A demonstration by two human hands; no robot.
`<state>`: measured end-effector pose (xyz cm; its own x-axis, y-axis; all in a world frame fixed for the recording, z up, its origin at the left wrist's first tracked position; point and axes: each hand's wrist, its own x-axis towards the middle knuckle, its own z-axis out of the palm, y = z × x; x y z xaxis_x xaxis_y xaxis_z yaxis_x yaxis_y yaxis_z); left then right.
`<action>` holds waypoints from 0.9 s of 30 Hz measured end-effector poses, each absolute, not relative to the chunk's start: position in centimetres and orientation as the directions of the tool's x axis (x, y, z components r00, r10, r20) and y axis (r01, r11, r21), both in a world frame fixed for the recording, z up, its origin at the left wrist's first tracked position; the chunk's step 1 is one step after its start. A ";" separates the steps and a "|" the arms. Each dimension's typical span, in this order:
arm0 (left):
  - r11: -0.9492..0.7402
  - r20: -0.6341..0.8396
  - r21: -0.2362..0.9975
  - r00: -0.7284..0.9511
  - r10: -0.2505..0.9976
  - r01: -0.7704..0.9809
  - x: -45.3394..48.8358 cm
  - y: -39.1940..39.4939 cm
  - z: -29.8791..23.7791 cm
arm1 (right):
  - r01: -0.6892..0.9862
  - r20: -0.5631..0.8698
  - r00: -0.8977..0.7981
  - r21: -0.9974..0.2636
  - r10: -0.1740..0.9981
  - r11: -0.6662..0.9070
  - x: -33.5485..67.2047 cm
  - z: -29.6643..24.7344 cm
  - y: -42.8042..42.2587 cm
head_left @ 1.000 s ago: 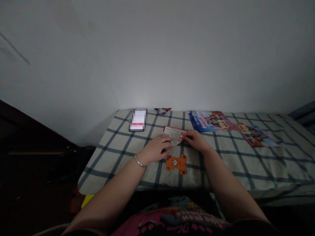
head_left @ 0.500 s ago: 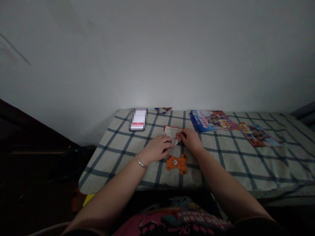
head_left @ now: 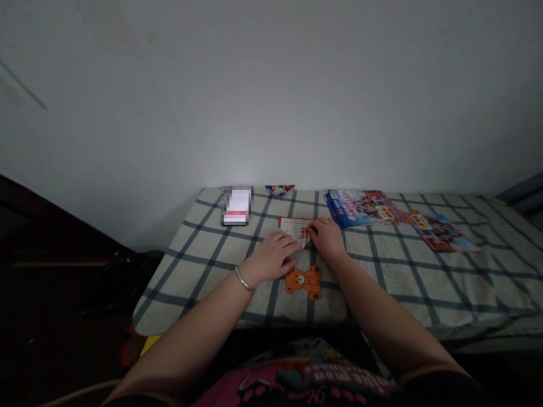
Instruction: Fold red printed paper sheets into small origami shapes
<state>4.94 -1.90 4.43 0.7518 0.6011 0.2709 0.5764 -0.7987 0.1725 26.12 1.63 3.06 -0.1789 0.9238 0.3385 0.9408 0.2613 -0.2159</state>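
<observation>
A small folded sheet of paper, white with print and a red edge, lies on the checked cloth in front of me. My left hand rests over its lower left part, fingers laid on the paper and thumb apart from them. At the right edge, the fingers of my right hand are closed on the paper, near small red printed marks. Part of the sheet is hidden under both hands. Just below sits an orange bear picture on the cloth.
Beyond the paper, a folded colourful paper triangle lies by the wall. A phone with a lit, blurred screen is at the left. A stack of printed leaflets and another leaflet lie on the right. The tablecloth ends in a rounded left corner.
My left fingers now lie flatter across the paper, and its upper left part has spread a little leftward. The right hand stays at the right edge. The view has shifted slightly.
</observation>
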 end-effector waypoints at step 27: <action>-0.811 0.302 0.139 0.756 0.581 0.568 5.8 -1.9 3.6 | 0.949 0.331 -0.187 -0.183 0.925 0.257 26.0 3.2 1.8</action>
